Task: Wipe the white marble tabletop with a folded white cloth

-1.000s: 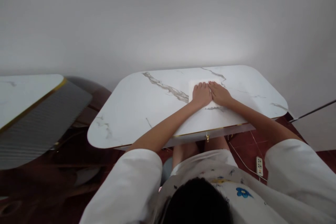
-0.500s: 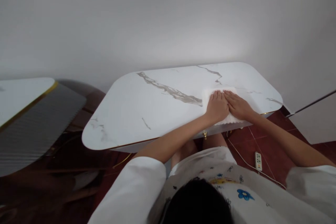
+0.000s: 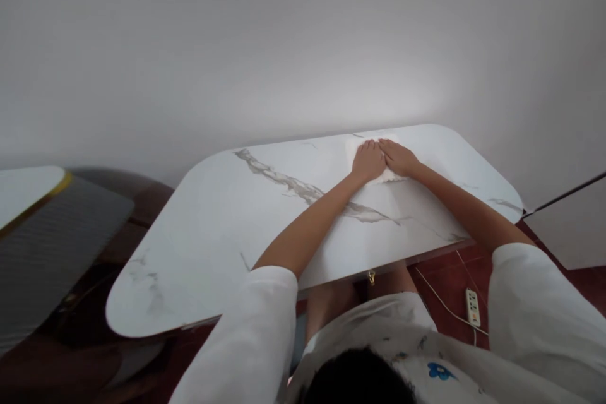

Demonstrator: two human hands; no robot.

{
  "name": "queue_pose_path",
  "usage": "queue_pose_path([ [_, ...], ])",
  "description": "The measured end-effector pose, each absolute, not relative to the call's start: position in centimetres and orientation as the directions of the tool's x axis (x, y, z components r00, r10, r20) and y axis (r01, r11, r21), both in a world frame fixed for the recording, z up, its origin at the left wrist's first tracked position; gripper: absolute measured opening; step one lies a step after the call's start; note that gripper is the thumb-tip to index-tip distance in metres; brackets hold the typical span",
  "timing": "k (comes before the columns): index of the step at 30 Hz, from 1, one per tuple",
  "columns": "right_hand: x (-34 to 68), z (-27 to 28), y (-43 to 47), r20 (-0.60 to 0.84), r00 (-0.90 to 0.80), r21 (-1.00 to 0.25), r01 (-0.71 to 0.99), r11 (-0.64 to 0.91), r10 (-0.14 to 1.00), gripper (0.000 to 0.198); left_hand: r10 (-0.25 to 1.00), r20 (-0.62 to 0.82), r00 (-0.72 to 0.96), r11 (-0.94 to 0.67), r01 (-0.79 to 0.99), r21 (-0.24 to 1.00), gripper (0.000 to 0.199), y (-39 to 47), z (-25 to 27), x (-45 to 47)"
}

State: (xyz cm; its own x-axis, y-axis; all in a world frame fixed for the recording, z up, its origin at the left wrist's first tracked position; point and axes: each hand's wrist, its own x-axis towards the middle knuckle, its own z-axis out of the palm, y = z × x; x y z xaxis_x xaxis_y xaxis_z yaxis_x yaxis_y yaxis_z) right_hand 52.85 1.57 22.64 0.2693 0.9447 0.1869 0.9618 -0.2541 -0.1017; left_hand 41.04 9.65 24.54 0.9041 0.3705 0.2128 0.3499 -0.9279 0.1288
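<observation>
Pressing a white cloth (image 3: 390, 175) onto the marbled bench (image 3: 218, 221), right of frame centre, left hand (image 3: 370, 161) and right hand (image 3: 399, 158) flat over the cloth, power strip (image 3: 472, 308) lower right

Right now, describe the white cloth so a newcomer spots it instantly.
Find the grey-veined white tabletop along the wall. Right of its middle, near the wall, the left hand and right hand lie side by side on the white cloth. Parts show around them, plain and unveined, unlike the tabletop.
</observation>
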Motion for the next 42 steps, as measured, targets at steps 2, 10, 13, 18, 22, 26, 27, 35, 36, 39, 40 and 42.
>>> queue_pose_path([
  [2, 53.7, 22.6, 3.6, 0.181, 0.27, -0.105, 0.961, -0.254, 0.946, 0.058, 0.375, 0.216, 0.902, -0.926, 0.356, 0.124, 0.05, 11.6, 24.4, 41.8],
  [10, 57.9, 22.2, 8.2, 0.182, 0.215, -0.179, 0.967, -0.182, 0.96, 0.058, 0.416, 0.24, 0.877, -0.909, 0.394, 0.134, 0.051, 15.5, 23.9, 45.1],
  [13, 59.6, 22.2, 7.8, 0.183, 0.247, -0.17, 0.961, -0.217, 0.952, 0.059, 0.399, 0.248, 0.883, -0.916, 0.375, 0.139, 0.051, 15.2, 24.0, 46.9],
  [18, 61.6, 21.8, 5.2, 0.215, 0.305, -0.169, 0.947, -0.272, 0.928, 0.06, 0.321, 0.259, 0.911, -0.946, 0.298, 0.125, 0.052, 13.5, 24.0, 49.3],
  [22, 61.8, 21.1, 2.6, 0.263, 0.303, -0.199, 0.946, -0.256, 0.916, 0.06, 0.273, 0.246, 0.93, -0.961, 0.253, 0.111, 0.054, 11.5, 24.0, 49.2],
  [26, 60.3, 20.9, -0.3, 0.258, 0.29, -0.214, 0.947, -0.238, 0.922, 0.059, 0.284, 0.237, 0.929, -0.957, 0.259, 0.132, 0.054, 8.6, 24.1, 47.4],
  [27, 59.7, 21.0, -1.2, 0.252, 0.292, -0.213, 0.947, -0.241, 0.923, 0.059, 0.287, 0.238, 0.928, -0.956, 0.261, 0.136, 0.054, 7.7, 24.1, 46.8],
  [35, 52.9, 21.5, -8.6, 0.214, 0.314, -0.182, 0.943, -0.278, 0.925, 0.058, 0.308, 0.192, 0.932, -0.948, 0.283, 0.144, 0.054, 0.4, 24.8, 40.4],
  [36, 51.9, 21.6, -9.5, 0.218, 0.308, -0.182, 0.945, -0.271, 0.926, 0.058, 0.311, 0.182, 0.933, -0.947, 0.287, 0.143, 0.055, -0.4, 24.9, 39.5],
  [39, 49.5, 21.7, -12.0, 0.237, 0.275, -0.185, 0.954, -0.235, 0.932, 0.057, 0.306, 0.151, 0.94, -0.949, 0.288, 0.128, 0.056, -2.5, 25.1, 37.0],
  [40, 48.8, 21.7, -12.9, 0.244, 0.261, -0.185, 0.958, -0.22, 0.934, 0.057, 0.298, 0.145, 0.943, -0.952, 0.282, 0.122, 0.057, -3.2, 25.1, 36.3],
  [42, 47.6, 21.8, -14.7, 0.256, 0.248, -0.183, 0.961, -0.205, 0.934, 0.057, 0.28, 0.135, 0.951, -0.957, 0.266, 0.113, 0.057, -4.6, 25.1, 35.2],
])
